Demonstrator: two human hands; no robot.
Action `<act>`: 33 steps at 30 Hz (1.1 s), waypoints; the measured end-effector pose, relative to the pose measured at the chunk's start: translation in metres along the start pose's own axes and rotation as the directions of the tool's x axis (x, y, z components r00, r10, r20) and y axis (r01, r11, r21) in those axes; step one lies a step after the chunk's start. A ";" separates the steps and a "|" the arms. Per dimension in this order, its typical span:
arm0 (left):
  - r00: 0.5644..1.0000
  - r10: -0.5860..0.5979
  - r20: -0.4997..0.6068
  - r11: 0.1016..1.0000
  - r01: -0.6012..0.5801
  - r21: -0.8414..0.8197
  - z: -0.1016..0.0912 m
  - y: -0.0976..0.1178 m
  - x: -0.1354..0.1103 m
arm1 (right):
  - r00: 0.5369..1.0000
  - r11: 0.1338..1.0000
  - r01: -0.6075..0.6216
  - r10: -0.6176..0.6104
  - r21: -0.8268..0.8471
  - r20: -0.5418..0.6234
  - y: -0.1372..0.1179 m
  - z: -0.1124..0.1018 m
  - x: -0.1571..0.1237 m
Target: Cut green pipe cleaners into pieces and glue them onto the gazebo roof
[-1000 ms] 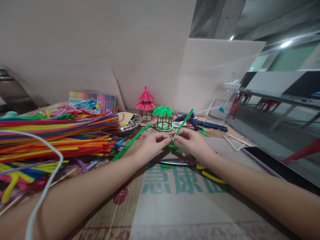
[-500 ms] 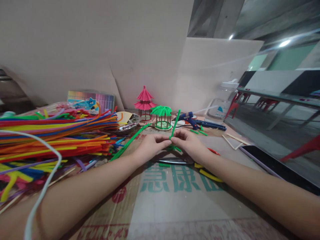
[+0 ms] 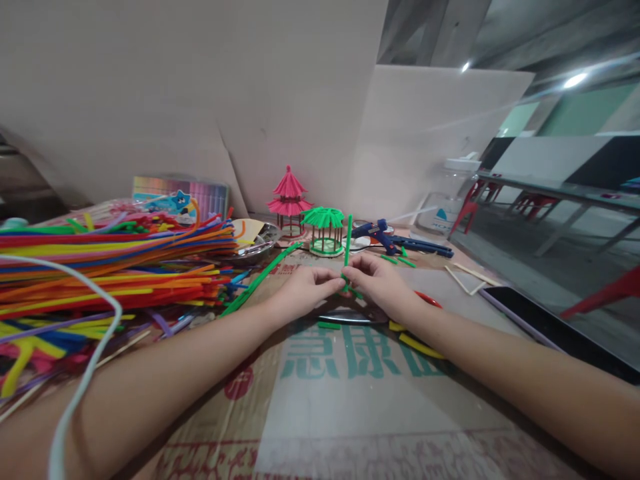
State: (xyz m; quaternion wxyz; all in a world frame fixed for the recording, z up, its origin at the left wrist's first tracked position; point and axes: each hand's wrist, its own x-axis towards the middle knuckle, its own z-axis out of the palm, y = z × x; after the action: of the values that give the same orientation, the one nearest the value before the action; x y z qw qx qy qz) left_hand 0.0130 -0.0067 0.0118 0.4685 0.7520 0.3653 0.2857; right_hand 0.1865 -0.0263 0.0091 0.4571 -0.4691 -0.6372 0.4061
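Observation:
My left hand [image 3: 304,290] and my right hand [image 3: 381,283] meet over the cardboard sheet [image 3: 350,400], both pinched on a green pipe cleaner [image 3: 347,241]. Its free end stands almost straight up from my fingertips, and short green ends stick out below my fingers. Just behind the hands stand a small green pavilion model [image 3: 324,231] and a taller pink pavilion model [image 3: 289,201]. A long green pipe cleaner [image 3: 260,279] lies flat to the left of my left hand.
A big heap of coloured pipe cleaners [image 3: 115,267] fills the left. A marker box [image 3: 181,198], a metal dish [image 3: 257,244], a blue glue gun [image 3: 385,235], wooden sticks [image 3: 467,277], a dark tablet [image 3: 545,327] and yellow pieces [image 3: 420,345] surround the hands. A white cable [image 3: 85,373] crosses my left arm.
The green pipe cleaner's free end has swung from leaning right to standing almost upright. Both hands have stayed pinched together on it, shifting slightly.

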 end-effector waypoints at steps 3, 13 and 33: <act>1.000 -0.005 0.011 1.000 0.005 -0.001 -0.002 -0.002 0.000 | 1.000 0.999 -0.017 0.016 0.032 0.009 -0.001 0.001 -0.001; 1.000 -0.024 0.012 1.000 0.025 -0.008 -0.001 0.001 -0.001 | 0.999 0.999 -0.040 0.040 -0.014 0.029 -0.002 0.001 -0.002; 1.000 -0.018 -0.002 0.999 0.018 0.043 -0.001 -0.002 -0.001 | 0.998 0.997 0.050 -0.048 -0.051 0.040 0.006 0.000 0.003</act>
State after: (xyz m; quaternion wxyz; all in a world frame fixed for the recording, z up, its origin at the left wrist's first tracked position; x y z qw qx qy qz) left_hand 0.0111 -0.0063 0.0104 0.4543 0.7584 0.3786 0.2740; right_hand 0.1874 -0.0216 0.0037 0.4419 -0.4573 -0.6676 0.3871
